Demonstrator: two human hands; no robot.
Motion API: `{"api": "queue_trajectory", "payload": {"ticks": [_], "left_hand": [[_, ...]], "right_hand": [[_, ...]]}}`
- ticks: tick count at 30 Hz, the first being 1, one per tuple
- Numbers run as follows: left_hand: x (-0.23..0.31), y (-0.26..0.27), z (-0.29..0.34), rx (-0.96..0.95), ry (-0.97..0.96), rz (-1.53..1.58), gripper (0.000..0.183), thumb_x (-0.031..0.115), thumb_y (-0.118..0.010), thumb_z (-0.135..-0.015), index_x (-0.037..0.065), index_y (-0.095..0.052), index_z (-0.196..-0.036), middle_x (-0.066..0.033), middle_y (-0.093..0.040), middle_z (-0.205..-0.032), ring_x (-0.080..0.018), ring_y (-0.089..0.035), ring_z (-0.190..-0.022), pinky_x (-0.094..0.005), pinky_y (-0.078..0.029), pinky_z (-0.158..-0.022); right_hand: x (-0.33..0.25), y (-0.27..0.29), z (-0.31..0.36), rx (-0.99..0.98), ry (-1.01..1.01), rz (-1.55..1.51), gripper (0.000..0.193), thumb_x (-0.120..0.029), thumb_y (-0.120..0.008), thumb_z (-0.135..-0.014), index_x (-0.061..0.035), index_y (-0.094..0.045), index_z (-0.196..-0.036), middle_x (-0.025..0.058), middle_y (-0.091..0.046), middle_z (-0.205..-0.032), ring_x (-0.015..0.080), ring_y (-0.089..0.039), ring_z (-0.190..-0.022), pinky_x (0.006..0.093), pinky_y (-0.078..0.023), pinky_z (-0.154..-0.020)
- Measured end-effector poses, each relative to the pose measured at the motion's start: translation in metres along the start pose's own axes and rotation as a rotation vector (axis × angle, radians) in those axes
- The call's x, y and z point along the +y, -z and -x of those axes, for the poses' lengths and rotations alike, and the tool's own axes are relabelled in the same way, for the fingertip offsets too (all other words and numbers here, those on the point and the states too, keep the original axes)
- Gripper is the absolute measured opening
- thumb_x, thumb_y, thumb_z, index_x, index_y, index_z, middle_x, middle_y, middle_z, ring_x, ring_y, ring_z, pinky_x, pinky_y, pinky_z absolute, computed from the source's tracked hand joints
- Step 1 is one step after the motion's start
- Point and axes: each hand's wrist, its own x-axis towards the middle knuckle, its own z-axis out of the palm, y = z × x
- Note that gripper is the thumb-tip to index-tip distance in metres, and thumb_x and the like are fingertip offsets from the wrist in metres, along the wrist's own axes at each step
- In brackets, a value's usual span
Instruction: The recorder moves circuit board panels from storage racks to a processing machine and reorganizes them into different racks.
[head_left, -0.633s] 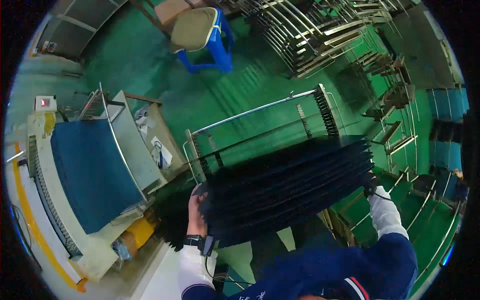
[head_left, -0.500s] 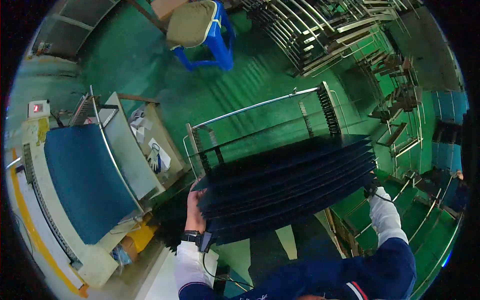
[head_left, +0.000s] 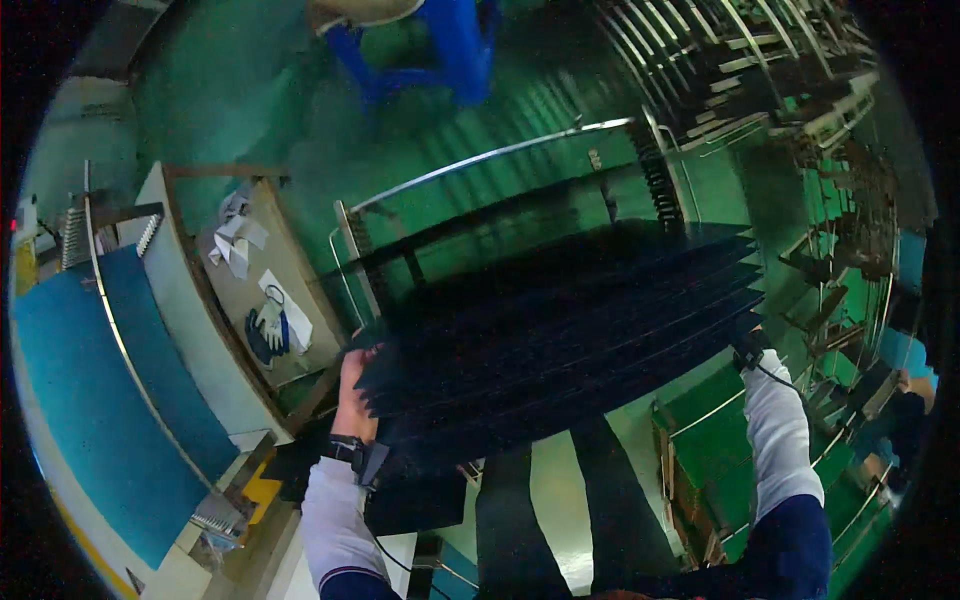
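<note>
A thick stack of dark, thin, flat sheets spans the middle of the view, its layers slightly fanned along the right and lower edges. My left hand is closed on the left end, with its fingers partly hidden by the sheets. At the right end my right hand grips the stack; it looks dark, and most of its fingers are hidden. Just beyond the stack stands a metal rack with notched side posts and a bar across its top. The stack covers the rack's lower part.
On the left a teal sheet lies over a machine bed, beside an open wooden cabinet holding gloves and paper scraps. A blue stool stands ahead. More metal racks crowd the far right. Another person shows at the right edge.
My view has shifted, bringing the rack and cabinet a little left and the stool upward. Both hands still hold the stack, which now sits slightly closer over the rack.
</note>
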Motion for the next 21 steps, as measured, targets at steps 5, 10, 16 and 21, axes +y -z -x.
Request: {"api": "queue_trajectory", "payload": {"ticks": [5,10,16,21], "left_hand": [[-0.030,0.009,-0.072,-0.038,0.097,0.207,0.026,0.010,-0.046,-0.095,0.005,-0.055,-0.119,-0.0020,-0.056,-0.103,-0.0107,-0.056,-0.091,-0.0239,-0.046,-0.082],[-0.056,0.020,-0.101,0.107,0.391,0.469,0.031,0.016,-0.050,-0.096,0.007,-0.054,-0.125,-0.0003,-0.059,-0.109,-0.0125,-0.060,-0.086,-0.0253,-0.050,-0.075],[-0.070,0.038,-0.104,0.035,0.489,0.211,0.045,0.012,-0.053,-0.091,0.012,-0.048,-0.136,-0.0050,-0.060,-0.117,-0.0147,-0.058,-0.097,-0.0268,-0.046,-0.082],[-0.101,0.053,-0.085,0.062,0.239,0.161,0.052,0.017,-0.055,-0.090,0.008,-0.042,-0.140,-0.0086,-0.047,-0.138,-0.0168,-0.041,-0.127,-0.0313,-0.031,-0.102]], "right_hand": [[-0.019,-0.016,-0.066,-0.037,0.032,-0.003,0.030,-0.019,-0.053,-0.091,-0.0047,-0.060,-0.116,0.0088,-0.061,-0.114,0.0243,-0.060,-0.092,0.0357,-0.049,-0.081],[-0.027,-0.025,-0.107,-0.105,0.045,-0.019,0.030,-0.019,-0.053,-0.092,-0.0047,-0.059,-0.117,0.0086,-0.061,-0.113,0.0240,-0.061,-0.090,0.0354,-0.049,-0.080],[0.007,0.029,-0.092,-0.072,0.356,0.197,0.038,-0.035,-0.058,-0.086,-0.0114,-0.060,-0.116,0.0022,-0.064,-0.099,0.0176,-0.063,-0.084,0.0293,-0.052,-0.069],[0.012,-0.014,-0.012,-0.279,0.154,0.381,0.042,-0.018,-0.047,-0.092,-0.0084,-0.050,-0.133,0.0062,-0.041,-0.141,0.0183,-0.041,-0.126,0.0357,-0.045,-0.096]]}}
